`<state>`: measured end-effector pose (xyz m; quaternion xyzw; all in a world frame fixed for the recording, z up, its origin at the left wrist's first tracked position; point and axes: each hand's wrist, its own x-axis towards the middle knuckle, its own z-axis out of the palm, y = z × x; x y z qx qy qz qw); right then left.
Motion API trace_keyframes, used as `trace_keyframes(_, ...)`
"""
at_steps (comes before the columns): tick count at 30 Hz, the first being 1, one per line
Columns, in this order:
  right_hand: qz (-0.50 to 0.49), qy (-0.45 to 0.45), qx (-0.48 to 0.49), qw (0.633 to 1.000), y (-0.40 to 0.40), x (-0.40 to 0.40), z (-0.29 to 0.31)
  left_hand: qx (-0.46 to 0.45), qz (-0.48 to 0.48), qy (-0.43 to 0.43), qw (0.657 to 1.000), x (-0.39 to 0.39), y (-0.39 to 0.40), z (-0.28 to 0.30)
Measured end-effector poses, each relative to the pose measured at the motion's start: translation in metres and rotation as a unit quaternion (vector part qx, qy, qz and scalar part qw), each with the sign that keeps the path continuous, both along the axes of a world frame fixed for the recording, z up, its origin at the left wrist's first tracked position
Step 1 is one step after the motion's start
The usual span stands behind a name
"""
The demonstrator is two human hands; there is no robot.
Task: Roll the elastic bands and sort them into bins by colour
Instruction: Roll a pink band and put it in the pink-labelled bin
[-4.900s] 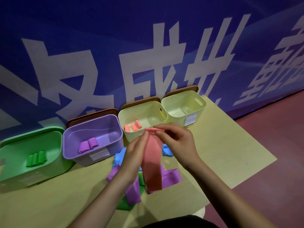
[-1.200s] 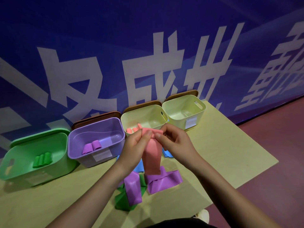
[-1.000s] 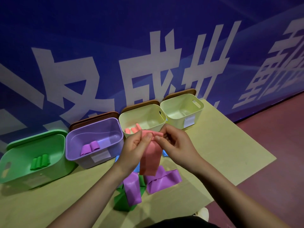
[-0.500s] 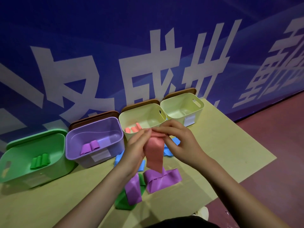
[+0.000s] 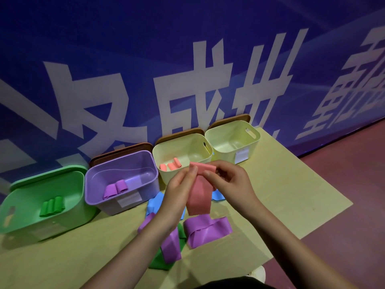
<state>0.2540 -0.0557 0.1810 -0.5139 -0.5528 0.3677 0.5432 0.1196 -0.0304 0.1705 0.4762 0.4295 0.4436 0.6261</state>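
Left hand [image 5: 179, 191] and right hand [image 5: 231, 182] meet, fingers curled in a pinching grip.

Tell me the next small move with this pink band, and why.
Probably keep rolling: both hands, left hand and right hand, pinch the pink band at its top, while most of it hangs unrolled. Only then drop it in the yellow bin holding pink rolls.

Glossy plastic bins [image 5: 121, 174], matt rubbery pink band [image 5: 199, 197].
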Motion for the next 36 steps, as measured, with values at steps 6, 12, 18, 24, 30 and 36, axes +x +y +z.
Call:
trace_keyframes(6,0.007,-0.046,0.013,0.999,0.0,-0.001,-0.007,-0.041,0.004,-0.028,0.999,-0.001,0.002,-0.007)
trace_keyframes(12,0.033,-0.084,0.034,0.995,0.0,0.0,-0.008,-0.068,-0.017,-0.048,0.996,-0.003,0.0,-0.018)
trace_keyframes(18,0.008,-0.07,0.031,0.997,-0.001,-0.001,-0.017,-0.039,-0.008,-0.017,0.999,0.0,0.001,-0.021)
trace_keyframes(24,0.016,-0.056,0.038,0.998,0.002,0.003,-0.021,-0.092,-0.048,-0.073,0.992,-0.003,0.003,-0.023)
trace_keyframes(30,0.03,-0.081,0.087,0.992,0.001,0.007,-0.025,-0.042,-0.045,-0.04,0.997,-0.004,0.001,-0.022)
trace_keyframes(36,0.075,0.004,0.015,0.997,-0.007,0.015,-0.017,0.036,-0.018,0.013,0.999,-0.008,0.004,-0.021)
